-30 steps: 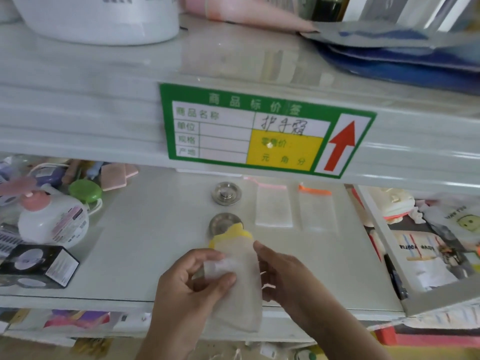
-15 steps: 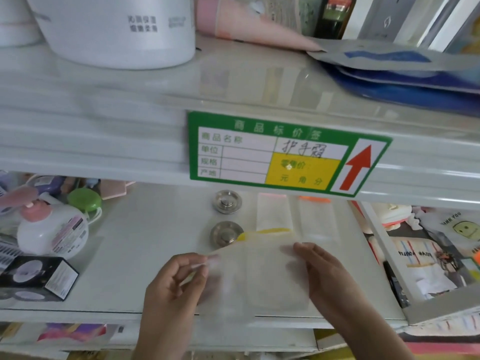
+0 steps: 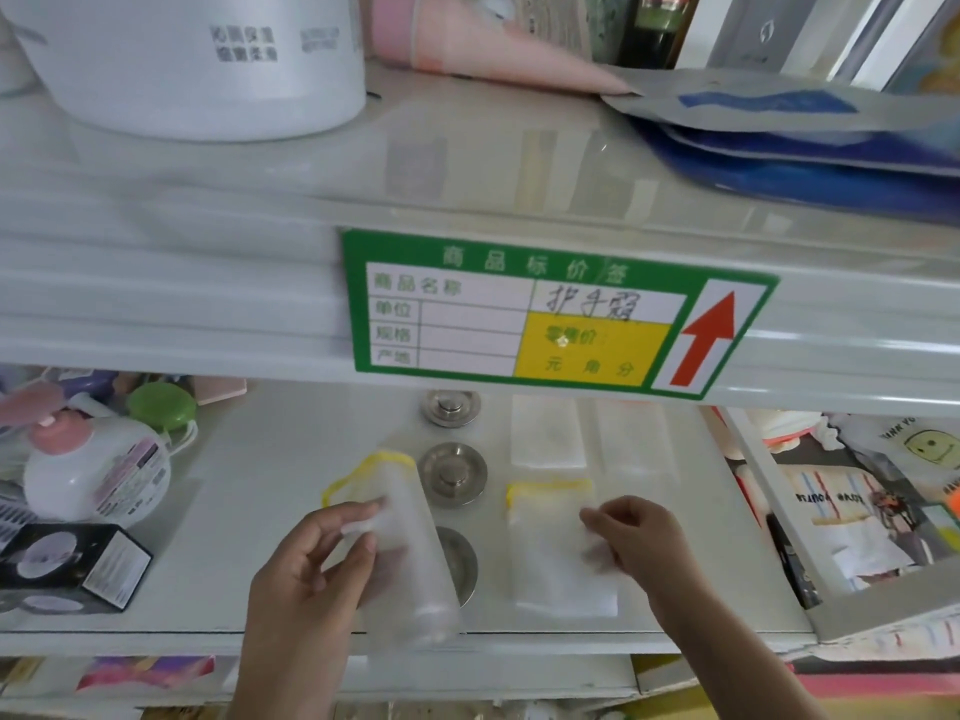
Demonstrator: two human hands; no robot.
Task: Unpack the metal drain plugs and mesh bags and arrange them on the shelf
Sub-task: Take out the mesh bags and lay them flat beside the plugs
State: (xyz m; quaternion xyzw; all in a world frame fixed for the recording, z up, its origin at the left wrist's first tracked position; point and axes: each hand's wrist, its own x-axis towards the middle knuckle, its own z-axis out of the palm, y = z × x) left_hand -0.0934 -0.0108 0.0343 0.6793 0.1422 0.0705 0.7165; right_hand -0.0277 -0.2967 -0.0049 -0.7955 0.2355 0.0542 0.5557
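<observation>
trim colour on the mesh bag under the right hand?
Yellow, along the top edge of the mesh bag on the shelf; the right hand touches it. Head view.

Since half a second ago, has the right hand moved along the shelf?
Yes. The right hand has gone rightward, away from the middle drain plug, laying a yellow-trimmed mesh bag on the shelf to that plug's right.

Three drain plugs stand in a row front to back on the shelf (image 3: 270,511): rear plug (image 3: 451,407), middle plug (image 3: 453,474), front plug (image 3: 460,563). To their right lie two mesh bags (image 3: 548,433) (image 3: 636,439), with a third bag (image 3: 558,553) before them.
</observation>
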